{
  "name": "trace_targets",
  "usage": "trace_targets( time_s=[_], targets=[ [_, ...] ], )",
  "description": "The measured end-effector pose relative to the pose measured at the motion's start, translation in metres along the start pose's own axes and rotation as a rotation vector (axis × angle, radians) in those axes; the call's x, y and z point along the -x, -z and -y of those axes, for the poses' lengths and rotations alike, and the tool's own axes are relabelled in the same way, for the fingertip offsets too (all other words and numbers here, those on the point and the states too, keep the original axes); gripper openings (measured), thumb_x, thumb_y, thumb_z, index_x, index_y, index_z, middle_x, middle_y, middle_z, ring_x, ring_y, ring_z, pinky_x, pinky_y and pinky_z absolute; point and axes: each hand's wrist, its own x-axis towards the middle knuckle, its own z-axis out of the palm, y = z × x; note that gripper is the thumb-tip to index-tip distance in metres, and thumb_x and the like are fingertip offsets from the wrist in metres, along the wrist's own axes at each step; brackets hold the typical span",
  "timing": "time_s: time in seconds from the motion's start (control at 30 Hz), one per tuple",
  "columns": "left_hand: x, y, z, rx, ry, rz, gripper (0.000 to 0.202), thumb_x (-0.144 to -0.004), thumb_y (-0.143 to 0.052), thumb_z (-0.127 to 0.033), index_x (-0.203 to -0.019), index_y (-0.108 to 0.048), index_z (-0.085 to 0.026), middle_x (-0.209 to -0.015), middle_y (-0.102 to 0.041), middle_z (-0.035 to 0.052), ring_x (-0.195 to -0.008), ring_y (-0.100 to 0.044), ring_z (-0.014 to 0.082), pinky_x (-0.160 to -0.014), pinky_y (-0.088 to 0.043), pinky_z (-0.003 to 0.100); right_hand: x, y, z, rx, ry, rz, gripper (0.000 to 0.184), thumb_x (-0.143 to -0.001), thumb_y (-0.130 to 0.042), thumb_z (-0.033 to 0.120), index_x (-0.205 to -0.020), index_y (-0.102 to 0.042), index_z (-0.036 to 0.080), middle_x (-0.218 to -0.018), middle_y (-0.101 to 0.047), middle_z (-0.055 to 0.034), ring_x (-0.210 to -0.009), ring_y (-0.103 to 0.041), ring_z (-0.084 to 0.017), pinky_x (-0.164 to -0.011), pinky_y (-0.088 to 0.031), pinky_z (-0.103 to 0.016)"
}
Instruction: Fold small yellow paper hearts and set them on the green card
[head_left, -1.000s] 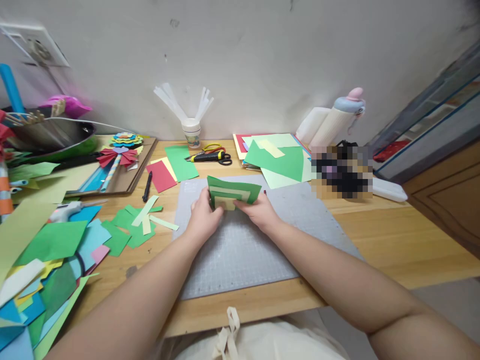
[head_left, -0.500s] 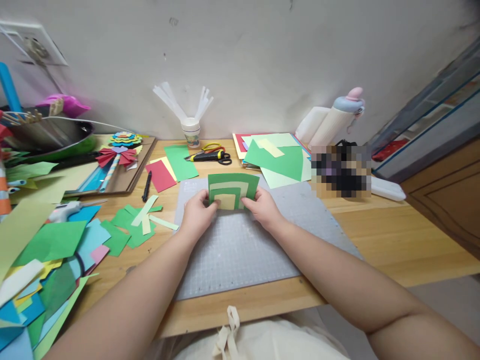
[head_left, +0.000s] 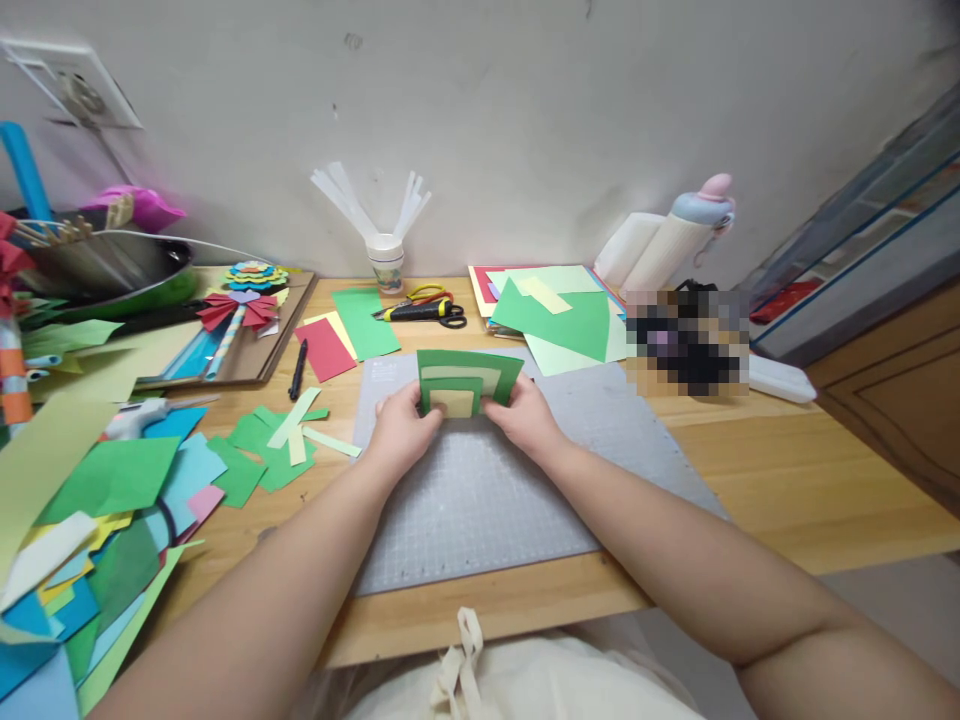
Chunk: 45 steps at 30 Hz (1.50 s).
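Both my hands hold a layered paper piece (head_left: 469, 379), dark green with pale green and yellow rectangles nested inside it. My left hand (head_left: 401, 433) pinches its lower left corner and my right hand (head_left: 525, 423) pinches its lower right corner. The piece stands nearly upright over the far part of the grey cutting mat (head_left: 487, 490) on the wooden table (head_left: 787, 480).
Loose coloured paper scraps (head_left: 112, 500) cover the table's left side. Scissors and a utility knife (head_left: 424, 305) lie behind the mat, beside a paper cup of white strips (head_left: 385, 262). A stack of green and yellow sheets (head_left: 559, 315) lies at the back right, a black pen (head_left: 298, 368) left of the mat.
The paper piece went from tilted to level and upright, then sank slightly toward the mat. Both hands kept their hold on its lower corners.
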Motion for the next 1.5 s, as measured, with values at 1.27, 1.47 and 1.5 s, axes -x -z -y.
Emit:
trace_targets(
  time_s=[1.27,1.47,1.5],
  targets=[
    [-0.006,0.012,0.002,-0.003,-0.075,-0.116,0.044,-0.073,-0.064,-0.026,-0.116,-0.055,-0.021,-0.111,-0.068,0.0071,-0.104,-0.061,0.0290,-0.092,-0.043,0.044,-0.010,0.018,0.003,0.236,0.013,0.107,0.011,-0.079,-0.058,0.024,-0.085,-0.067,0.020,-0.068,-0.062,0.0001,-0.059,-0.060,-0.016,-0.058,-0.045,-0.029],
    [-0.005,0.014,0.000,0.004,-0.064,-0.135,0.040,-0.071,-0.067,-0.025,-0.110,-0.059,-0.022,-0.106,-0.068,0.0069,-0.104,-0.060,0.0299,-0.092,-0.042,0.046,-0.010,0.019,0.005,0.150,-0.050,0.100,0.007,-0.073,-0.064,0.023,-0.079,-0.068,0.019,-0.061,-0.063,0.0008,-0.055,-0.057,-0.016,-0.057,-0.043,-0.029],
    [-0.005,0.014,0.001,0.021,-0.067,-0.147,0.041,-0.072,-0.067,-0.026,-0.112,-0.058,-0.022,-0.107,-0.068,0.0070,-0.104,-0.060,0.0291,-0.092,-0.042,0.044,-0.011,0.018,0.006,0.123,-0.066,0.092,0.007,-0.073,-0.065,0.024,-0.077,-0.067,0.019,-0.057,-0.061,0.0013,-0.052,-0.056,-0.015,-0.055,-0.043,-0.028]
  ],
)
